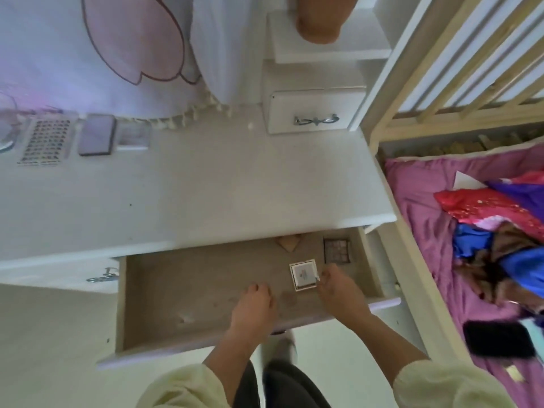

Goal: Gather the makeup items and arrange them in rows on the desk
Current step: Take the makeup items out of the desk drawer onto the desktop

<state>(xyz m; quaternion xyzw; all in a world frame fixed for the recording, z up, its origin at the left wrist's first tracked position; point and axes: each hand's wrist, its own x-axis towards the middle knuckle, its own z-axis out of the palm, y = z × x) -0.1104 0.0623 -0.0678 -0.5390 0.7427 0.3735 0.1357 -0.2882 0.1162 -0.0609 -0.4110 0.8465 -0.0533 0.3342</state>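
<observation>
Drawer (182, 290) stands pulled out from under the desk (206, 187). Beyond the drawer's far-left corner, on the desktop, a many-panned palette (45, 141), a dark slab (95, 135) and a clear case (132, 136) lie side by side in a row.

The left forearm crosses the drawer's front wall near its middle. The left hand (256, 301) sits inside the drawer, knuckles up, with its fingers curled down toward the drawer floor. Whether they hold anything cannot be told.

At the drawer's back, right of centre, a tan wedge (290, 242) pokes out from under the desk edge. Nearer the front lies a white square compact (303, 275), flat on the drawer floor. The right hand (338, 290) reaches in over the front wall at the drawer's right end, wrist bent inward, thumb and fingertips narrowed to a pinch on the compact's right edge. In the drawer's back-right corner rests a small dark palette (337, 250), apart from the hand.

Right of the drawer is a bed (418, 201) with pink sheets.
</observation>
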